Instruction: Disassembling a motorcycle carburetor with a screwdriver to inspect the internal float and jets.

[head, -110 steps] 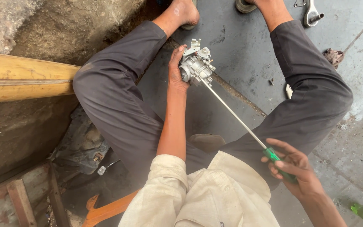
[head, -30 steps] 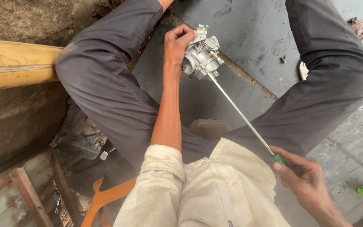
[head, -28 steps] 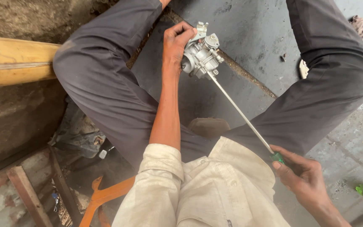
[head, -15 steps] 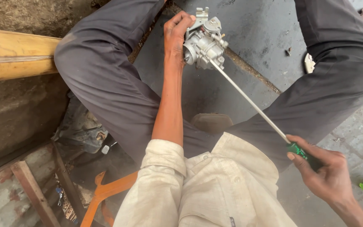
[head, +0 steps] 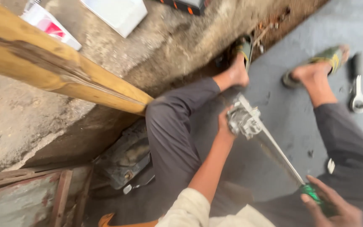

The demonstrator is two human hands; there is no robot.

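My left hand (head: 224, 123) grips a small grey metal engine part (head: 244, 120), a carburettor-like casting, held above the dark floor between my legs. My right hand (head: 332, 206), at the lower right, is closed around the green handle of a long screwdriver (head: 279, 150). Its thin steel shaft runs up and left into the casting. I sit with both knees spread in dark grey trousers, and my bare feet rest in green sandals (head: 332, 56) at the top. The picture is blurred by head motion.
A thick wooden pole (head: 55, 69) crosses the upper left over a rough concrete ledge. A spanner (head: 358, 97) lies on the grey floor at the right, near my foot. A dark bag (head: 127, 157) sits by my left thigh. White boxes (head: 118, 12) lie up top.
The view has swung up and left, showing my feet, the ledge and the pole. Both hands keep the same grip on the casting and the screwdriver.
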